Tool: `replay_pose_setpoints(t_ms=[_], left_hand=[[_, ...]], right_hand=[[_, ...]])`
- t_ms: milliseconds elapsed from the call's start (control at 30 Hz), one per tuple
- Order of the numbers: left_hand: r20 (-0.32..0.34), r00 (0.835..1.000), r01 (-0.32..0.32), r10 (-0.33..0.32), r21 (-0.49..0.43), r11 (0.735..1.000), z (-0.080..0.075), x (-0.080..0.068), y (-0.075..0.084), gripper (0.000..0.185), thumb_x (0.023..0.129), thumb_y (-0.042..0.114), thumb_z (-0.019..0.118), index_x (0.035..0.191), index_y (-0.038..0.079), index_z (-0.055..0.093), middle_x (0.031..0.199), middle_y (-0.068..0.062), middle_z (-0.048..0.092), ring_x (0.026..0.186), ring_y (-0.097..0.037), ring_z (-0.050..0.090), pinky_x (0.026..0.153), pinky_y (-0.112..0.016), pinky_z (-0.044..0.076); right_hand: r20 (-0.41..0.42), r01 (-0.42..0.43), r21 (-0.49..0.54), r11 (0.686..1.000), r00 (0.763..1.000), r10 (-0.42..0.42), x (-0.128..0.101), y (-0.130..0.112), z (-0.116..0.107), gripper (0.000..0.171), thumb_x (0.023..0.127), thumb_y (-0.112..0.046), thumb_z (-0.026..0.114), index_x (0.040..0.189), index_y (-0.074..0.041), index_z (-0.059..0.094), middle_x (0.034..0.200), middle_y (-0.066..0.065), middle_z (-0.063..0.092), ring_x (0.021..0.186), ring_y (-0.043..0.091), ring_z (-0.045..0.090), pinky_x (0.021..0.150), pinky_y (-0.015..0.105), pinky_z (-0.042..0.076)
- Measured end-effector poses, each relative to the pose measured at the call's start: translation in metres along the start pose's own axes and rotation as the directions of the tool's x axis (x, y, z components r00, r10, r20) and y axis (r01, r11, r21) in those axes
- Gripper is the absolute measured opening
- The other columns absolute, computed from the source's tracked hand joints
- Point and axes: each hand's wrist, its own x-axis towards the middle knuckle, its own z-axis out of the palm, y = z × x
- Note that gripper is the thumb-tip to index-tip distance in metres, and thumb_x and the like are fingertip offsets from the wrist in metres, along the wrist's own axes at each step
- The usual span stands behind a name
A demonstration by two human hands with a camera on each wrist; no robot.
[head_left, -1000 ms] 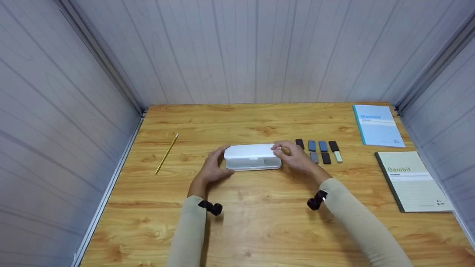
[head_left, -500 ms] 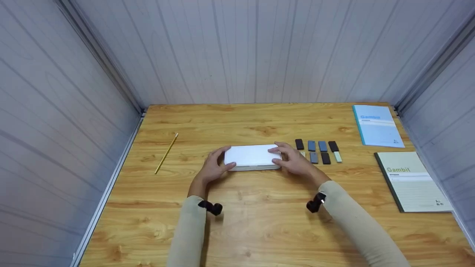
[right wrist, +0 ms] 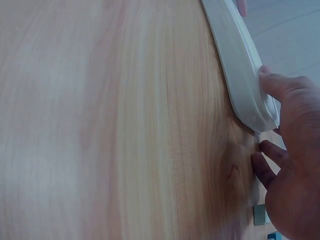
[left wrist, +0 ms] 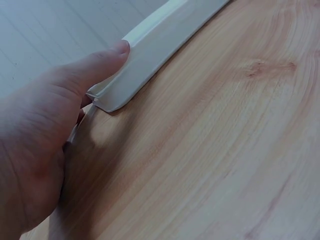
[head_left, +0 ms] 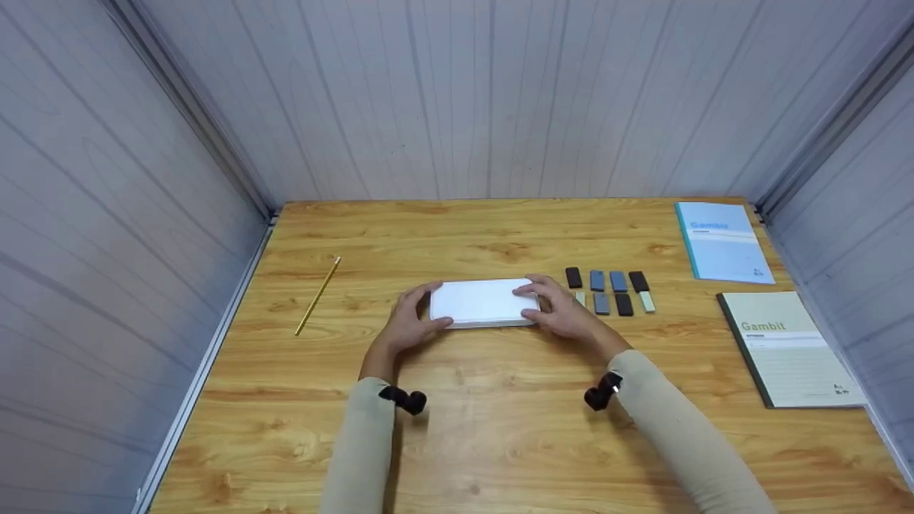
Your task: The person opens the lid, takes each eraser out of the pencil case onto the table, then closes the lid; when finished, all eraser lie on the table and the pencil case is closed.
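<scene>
A flat white case (head_left: 480, 301) lies closed on the wooden table (head_left: 500, 428), a little back from the middle. My left hand (head_left: 421, 314) holds its left end, thumb along the near edge (left wrist: 107, 60) and fingers round the corner. My right hand (head_left: 550, 307) holds the right end, with its fingers laid over the lid. The left wrist view shows the case's rounded corner (left wrist: 160, 45) under my thumb. In the right wrist view the case (right wrist: 237, 65) runs away from my hand (right wrist: 292, 165), one digit on its end and the others curled by the table.
Several small dark, blue and pale blocks (head_left: 608, 291) lie in two rows just right of the case. A yellow pencil (head_left: 318, 295) lies at the left. A blue notebook (head_left: 722, 241) and a green one (head_left: 789, 350) sit at the right. Grey walls enclose three sides.
The case's lid, raised a second ago with the tray showing under it, has come down and the case is now closed. Both hands stayed at its ends.
</scene>
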Motion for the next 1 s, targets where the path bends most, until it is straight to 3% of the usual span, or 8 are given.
replay_pose_setpoints(t_ms=[233, 467, 700, 833, 900, 1000], left_hand=[[-0.004, 1.000, -0.006, 0.006, 0.022, 1.000, -0.001, 0.001, 0.003, 0.080, 0.098, 0.033, 0.089, 0.168, 0.021, 0.053, 0.179, -0.013, 0.045, 0.169, -0.039, 0.033, 0.141, -0.062, 0.023], [-0.005, 1.000, -0.009, 0.009, 0.004, 1.000, 0.001, 0.003, 0.004, 0.081, 0.097, 0.033, 0.090, 0.168, 0.020, 0.054, 0.179, -0.012, 0.046, 0.168, -0.039, 0.034, 0.141, -0.062, 0.024], [-0.023, 0.999, -0.029, 0.029, 0.011, 1.000, 0.008, 0.000, 0.001, 0.080, 0.097, 0.033, 0.090, 0.167, 0.018, 0.054, 0.176, -0.013, 0.050, 0.165, -0.039, 0.037, 0.139, -0.063, 0.026], [-0.035, 0.996, -0.089, 0.088, -0.031, 0.996, 0.010, 0.000, -0.010, 0.079, 0.099, 0.039, 0.087, 0.166, 0.013, 0.055, 0.175, -0.017, 0.051, 0.166, -0.040, 0.040, 0.140, -0.059, 0.029], [-0.063, 0.990, -0.134, 0.130, -0.067, 0.989, 0.010, 0.001, -0.020, 0.078, 0.101, 0.044, 0.085, 0.165, 0.012, 0.056, 0.173, -0.017, 0.054, 0.166, -0.037, 0.044, 0.139, -0.052, 0.033], [-0.112, 0.983, -0.160, 0.146, -0.129, 0.979, 0.007, -0.004, -0.023, 0.075, 0.103, 0.042, 0.083, 0.164, 0.009, 0.057, 0.170, -0.018, 0.059, 0.164, -0.037, 0.049, 0.138, -0.050, 0.037]], right_hand=[[-0.003, 0.022, -0.029, 0.999, 1.000, -0.022, -0.001, -0.006, 0.001, 0.046, 0.113, -0.027, 0.067, 0.156, -0.011, 0.064, 0.177, 0.033, 0.034, 0.166, 0.061, 0.029, 0.130, 0.084, 0.024], [-0.014, -0.055, -0.028, 0.998, 0.998, 0.055, -0.002, -0.004, 0.001, 0.046, 0.113, -0.023, 0.068, 0.158, -0.012, 0.064, 0.182, 0.028, 0.031, 0.171, 0.055, 0.025, 0.136, 0.079, 0.020], [-0.047, -0.040, 0.009, 0.999, 0.998, 0.040, -0.008, 0.002, 0.005, 0.050, 0.111, -0.029, 0.071, 0.158, -0.013, 0.065, 0.182, 0.030, 0.032, 0.169, 0.059, 0.026, 0.134, 0.081, 0.020], [-0.085, -0.042, 0.057, 0.997, 0.995, 0.047, -0.016, 0.001, 0.003, 0.053, 0.111, -0.029, 0.071, 0.160, -0.011, 0.063, 0.182, 0.029, 0.033, 0.171, 0.057, 0.025, 0.136, 0.078, 0.020], [-0.111, -0.047, 0.094, 0.994, 0.992, 0.058, -0.021, -0.001, 0.001, 0.053, 0.112, -0.025, 0.070, 0.161, -0.008, 0.060, 0.183, 0.028, 0.033, 0.172, 0.055, 0.024, 0.137, 0.076, 0.020], [-0.159, -0.050, 0.153, 0.987, 0.985, 0.074, -0.029, -0.002, -0.003, 0.054, 0.113, -0.020, 0.068, 0.163, -0.004, 0.057, 0.184, 0.026, 0.033, 0.172, 0.053, 0.025, 0.136, 0.076, 0.025]])
